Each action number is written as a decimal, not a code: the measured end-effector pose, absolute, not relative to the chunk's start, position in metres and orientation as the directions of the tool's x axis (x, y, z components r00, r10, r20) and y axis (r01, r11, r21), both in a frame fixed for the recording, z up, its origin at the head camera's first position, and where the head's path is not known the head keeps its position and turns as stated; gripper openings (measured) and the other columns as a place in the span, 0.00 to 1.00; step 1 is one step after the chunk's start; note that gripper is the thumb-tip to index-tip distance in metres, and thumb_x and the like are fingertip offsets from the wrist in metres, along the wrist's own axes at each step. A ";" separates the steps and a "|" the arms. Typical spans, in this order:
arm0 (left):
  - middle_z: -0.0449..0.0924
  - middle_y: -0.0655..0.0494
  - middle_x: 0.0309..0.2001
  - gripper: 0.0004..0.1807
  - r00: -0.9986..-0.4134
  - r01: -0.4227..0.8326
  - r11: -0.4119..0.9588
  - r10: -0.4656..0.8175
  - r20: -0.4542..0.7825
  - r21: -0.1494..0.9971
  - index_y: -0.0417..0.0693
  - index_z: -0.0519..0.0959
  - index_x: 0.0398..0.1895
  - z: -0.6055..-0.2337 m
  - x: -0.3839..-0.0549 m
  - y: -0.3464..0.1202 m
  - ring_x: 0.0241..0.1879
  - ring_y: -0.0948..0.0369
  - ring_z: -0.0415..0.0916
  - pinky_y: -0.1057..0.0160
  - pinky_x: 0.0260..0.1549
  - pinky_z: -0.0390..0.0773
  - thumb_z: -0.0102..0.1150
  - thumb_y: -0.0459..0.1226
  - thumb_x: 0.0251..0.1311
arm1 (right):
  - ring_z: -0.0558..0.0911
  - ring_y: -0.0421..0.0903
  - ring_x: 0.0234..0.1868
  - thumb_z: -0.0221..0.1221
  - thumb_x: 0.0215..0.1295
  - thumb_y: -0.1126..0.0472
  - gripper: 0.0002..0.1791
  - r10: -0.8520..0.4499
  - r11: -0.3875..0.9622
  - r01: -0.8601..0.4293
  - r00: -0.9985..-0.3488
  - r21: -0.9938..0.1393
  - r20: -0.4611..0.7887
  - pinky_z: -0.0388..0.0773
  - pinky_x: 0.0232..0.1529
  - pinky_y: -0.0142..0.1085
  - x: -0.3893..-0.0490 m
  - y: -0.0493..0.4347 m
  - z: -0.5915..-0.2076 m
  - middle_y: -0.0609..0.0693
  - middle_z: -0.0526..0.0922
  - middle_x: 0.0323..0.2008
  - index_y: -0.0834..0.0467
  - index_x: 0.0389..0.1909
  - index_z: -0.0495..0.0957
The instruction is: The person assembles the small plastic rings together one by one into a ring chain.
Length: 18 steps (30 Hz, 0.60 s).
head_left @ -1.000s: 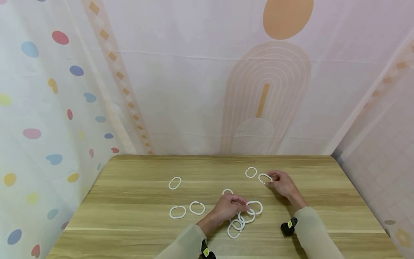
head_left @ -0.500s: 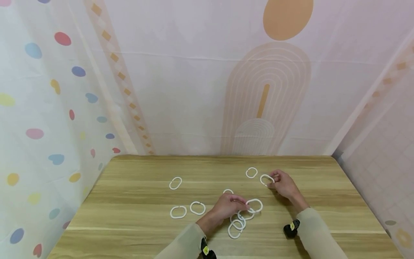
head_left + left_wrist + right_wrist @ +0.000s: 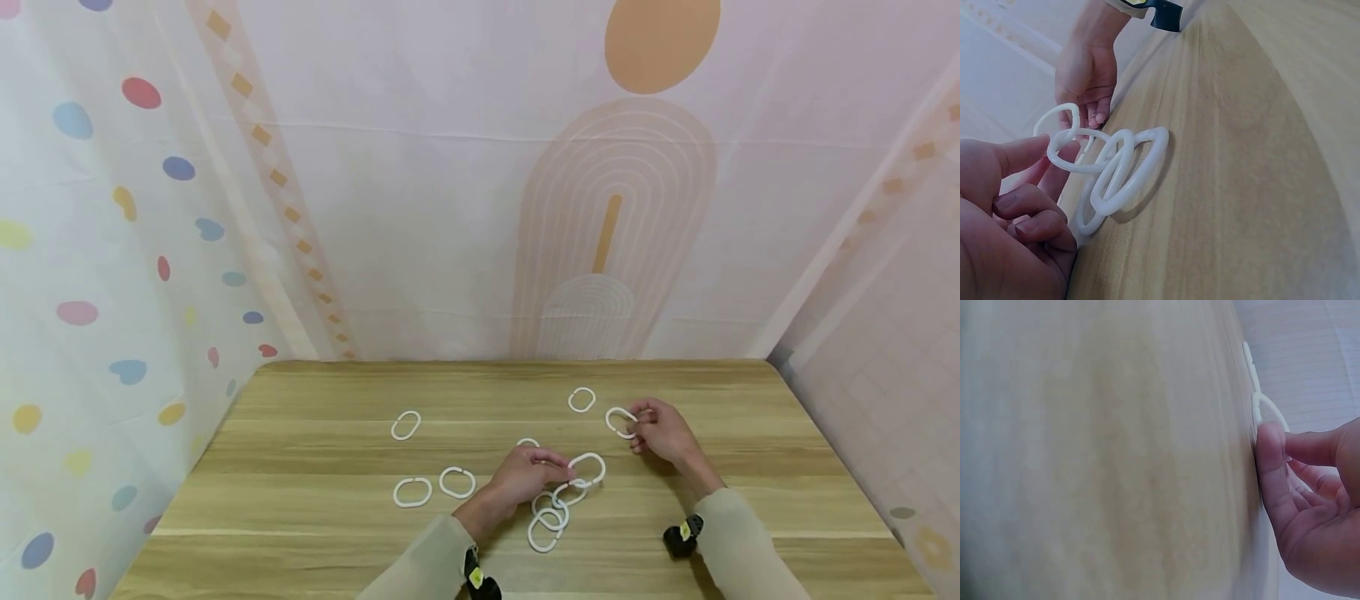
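My left hand [image 3: 527,477] pinches the end link [image 3: 588,455] of a short chain of white plastic C-links between thumb and fingers. Its other links [image 3: 1138,181] hang interlocked below, the lowest ones on the table. Farther back on the right, my right hand [image 3: 664,432] pinches a separate white link [image 3: 608,419] by its right end, its rounded end pointing left. In the right wrist view the thumb and index finger close on that link [image 3: 1276,410], hiding part of it. Another link [image 3: 528,440] lies partly hidden behind my left hand.
Loose white links lie on the wooden table [image 3: 300,550]: one link [image 3: 570,402] at the back right, one link [image 3: 395,427] at the back left, and two nearer, a link [image 3: 412,505] and a link [image 3: 472,483] left of my left hand. A patterned curtain [image 3: 420,208] stands behind.
My right hand has drawn its link slightly right and toward me. My left hand has lifted and tilted the chain's end link a little, shifting slightly left.
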<state>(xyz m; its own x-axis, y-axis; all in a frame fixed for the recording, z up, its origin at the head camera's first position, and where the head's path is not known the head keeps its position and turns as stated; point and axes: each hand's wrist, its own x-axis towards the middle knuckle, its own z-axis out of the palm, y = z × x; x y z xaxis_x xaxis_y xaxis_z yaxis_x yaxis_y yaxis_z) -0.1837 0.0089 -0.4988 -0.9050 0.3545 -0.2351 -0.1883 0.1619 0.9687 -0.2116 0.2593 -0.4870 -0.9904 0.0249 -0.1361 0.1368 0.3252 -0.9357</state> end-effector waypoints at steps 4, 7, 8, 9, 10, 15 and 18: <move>0.85 0.58 0.30 0.09 -0.904 -0.175 0.151 0.366 -0.219 0.973 0.38 0.86 0.36 -0.500 -0.184 0.009 0.29 0.65 0.76 0.69 0.29 0.73 0.70 0.34 0.53 | 0.81 0.43 0.24 0.48 0.68 0.77 0.10 0.013 0.312 0.156 -0.987 -0.937 -0.160 0.83 0.27 0.36 -0.208 0.260 -0.486 0.58 0.81 0.29 0.75 0.48 0.68; 0.84 0.58 0.30 0.09 -0.906 -0.160 0.149 0.371 -0.205 0.976 0.39 0.86 0.37 -0.500 -0.184 0.009 0.29 0.65 0.76 0.68 0.29 0.73 0.70 0.35 0.54 | 0.82 0.44 0.24 0.48 0.69 0.76 0.10 -0.007 0.304 0.166 -0.984 -0.938 -0.176 0.83 0.28 0.36 -0.205 0.260 -0.486 0.58 0.81 0.30 0.76 0.49 0.68; 0.84 0.57 0.30 0.09 -0.906 -0.157 0.147 0.372 -0.201 0.977 0.39 0.86 0.37 -0.501 -0.184 0.009 0.28 0.65 0.76 0.68 0.29 0.73 0.70 0.35 0.54 | 0.83 0.44 0.24 0.48 0.69 0.76 0.10 -0.017 0.302 0.164 -0.984 -0.939 -0.178 0.84 0.29 0.36 -0.204 0.260 -0.485 0.58 0.81 0.30 0.76 0.49 0.68; 0.84 0.57 0.29 0.09 -0.906 -0.152 0.147 0.374 -0.197 0.977 0.39 0.86 0.37 -0.501 -0.184 0.008 0.28 0.65 0.76 0.68 0.29 0.73 0.69 0.35 0.54 | 0.83 0.44 0.24 0.48 0.69 0.76 0.11 -0.026 0.294 0.164 -0.983 -0.941 -0.180 0.84 0.29 0.37 -0.203 0.259 -0.485 0.58 0.81 0.30 0.77 0.49 0.68; 0.84 0.56 0.29 0.09 -0.907 -0.146 0.145 0.376 -0.191 0.979 0.38 0.85 0.37 -0.501 -0.184 0.008 0.28 0.65 0.76 0.68 0.29 0.73 0.69 0.35 0.55 | 0.83 0.44 0.24 0.48 0.69 0.76 0.11 -0.038 0.288 0.162 -0.983 -0.944 -0.180 0.84 0.29 0.37 -0.201 0.259 -0.485 0.58 0.81 0.30 0.77 0.50 0.68; 0.87 0.47 0.32 0.09 -0.902 -0.138 0.102 0.398 -0.167 0.985 0.34 0.83 0.38 -0.502 -0.183 0.008 0.28 0.65 0.78 0.69 0.28 0.74 0.67 0.32 0.57 | 0.84 0.44 0.26 0.47 0.69 0.76 0.13 -0.131 0.257 0.143 -0.975 -0.956 -0.181 0.84 0.31 0.36 -0.191 0.254 -0.480 0.57 0.81 0.30 0.79 0.52 0.66; 0.87 0.44 0.34 0.09 -0.903 -0.131 0.082 0.402 -0.153 0.988 0.33 0.82 0.39 -0.502 -0.183 0.008 0.30 0.64 0.80 0.69 0.30 0.75 0.66 0.31 0.58 | 0.84 0.44 0.27 0.48 0.69 0.75 0.15 -0.180 0.242 0.136 -0.967 -0.961 -0.182 0.84 0.32 0.37 -0.184 0.249 -0.476 0.57 0.82 0.30 0.80 0.53 0.65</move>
